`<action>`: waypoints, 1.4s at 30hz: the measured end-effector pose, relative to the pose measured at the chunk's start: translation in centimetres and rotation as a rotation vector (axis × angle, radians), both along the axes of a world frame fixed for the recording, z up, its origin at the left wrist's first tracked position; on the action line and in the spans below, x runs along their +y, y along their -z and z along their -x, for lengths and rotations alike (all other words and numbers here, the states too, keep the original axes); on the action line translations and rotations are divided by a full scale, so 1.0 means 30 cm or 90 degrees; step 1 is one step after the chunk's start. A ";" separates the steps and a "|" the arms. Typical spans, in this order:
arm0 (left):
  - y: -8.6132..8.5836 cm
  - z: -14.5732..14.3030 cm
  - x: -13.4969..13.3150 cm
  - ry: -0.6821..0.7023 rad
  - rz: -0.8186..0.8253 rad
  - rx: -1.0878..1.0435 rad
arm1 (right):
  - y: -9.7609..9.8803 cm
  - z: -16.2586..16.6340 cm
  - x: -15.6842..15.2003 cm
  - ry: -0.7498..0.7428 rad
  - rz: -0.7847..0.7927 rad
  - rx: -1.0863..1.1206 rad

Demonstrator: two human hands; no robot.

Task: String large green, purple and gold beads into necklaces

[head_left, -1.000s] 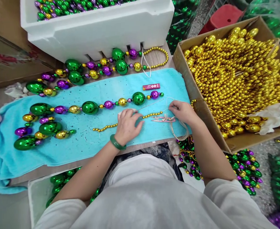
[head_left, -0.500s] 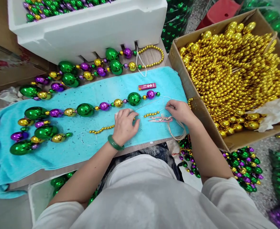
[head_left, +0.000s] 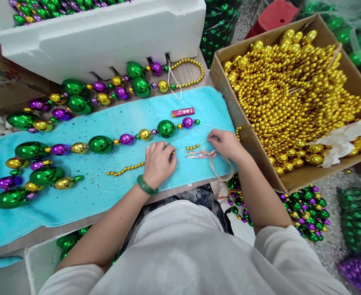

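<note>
My left hand, a green bangle at its wrist, is closed over a strand of small gold beads. The strand's tail trails left on the towel, and a gold bead peeks out by my fingertips. A few more gold beads sit on the thin thread between my hands. My right hand pinches the pale thread, fingers together. Under that thread lie small pink-handled scissors, beside a loop of ribbon. Beyond my hands stretches a strand of large green, purple and gold beads.
A turquoise towel covers the table. A magenta lighter-like piece lies on it. Behind stands a white foam box of beads, with a finished-looking bead necklace before it. A cardboard box of gold beads borders the right.
The view has shifted, so the scene sits further left. My left hand has slid slightly right along the towel. Fewer gold beads show on the thread between my hands.
</note>
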State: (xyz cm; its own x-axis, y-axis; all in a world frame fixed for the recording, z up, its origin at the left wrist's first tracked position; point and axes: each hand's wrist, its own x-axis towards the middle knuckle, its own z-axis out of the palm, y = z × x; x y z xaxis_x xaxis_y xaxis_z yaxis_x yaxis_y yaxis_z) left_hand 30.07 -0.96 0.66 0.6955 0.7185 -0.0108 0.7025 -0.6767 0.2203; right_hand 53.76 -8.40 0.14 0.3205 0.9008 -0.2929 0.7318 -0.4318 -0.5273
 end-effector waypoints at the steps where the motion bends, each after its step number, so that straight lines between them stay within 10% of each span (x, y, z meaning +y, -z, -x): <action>1: 0.000 0.003 -0.002 0.002 0.000 0.000 | 0.000 0.000 0.001 -0.001 0.001 0.001; 11: -0.008 -0.006 0.007 0.054 0.015 -0.007 | -0.056 0.008 0.007 -0.033 -0.007 0.017; 19: -0.078 0.186 0.062 0.043 -0.009 0.158 | -0.188 0.086 0.078 -0.235 0.083 -0.056; 26: -0.091 0.290 0.120 -0.019 -0.027 0.246 | -0.221 -0.057 0.113 -0.115 0.031 -0.005; 32: -0.138 0.153 0.088 -0.039 0.043 -0.045 | -0.276 -0.045 0.099 -0.118 -0.011 0.054; 36: -0.131 -0.035 0.055 0.009 0.329 -0.366 | -0.267 0.037 0.119 -0.208 -0.016 0.097; 39: -0.087 -0.118 0.062 0.008 0.502 -0.352 | -0.234 0.053 0.125 -0.231 -0.021 0.103; 42: -0.049 -0.113 0.082 -0.031 0.428 -0.270 | -0.200 0.008 0.092 -0.188 -0.001 -0.007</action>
State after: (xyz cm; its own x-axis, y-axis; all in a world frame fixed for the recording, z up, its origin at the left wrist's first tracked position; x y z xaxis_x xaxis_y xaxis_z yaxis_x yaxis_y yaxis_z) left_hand 33.47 1.49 2.14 0.7053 0.6818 -0.1941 0.4931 -0.2751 0.8253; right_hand 53.51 -5.64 6.12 0.0475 0.9559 -0.2899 0.8313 -0.1987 -0.5190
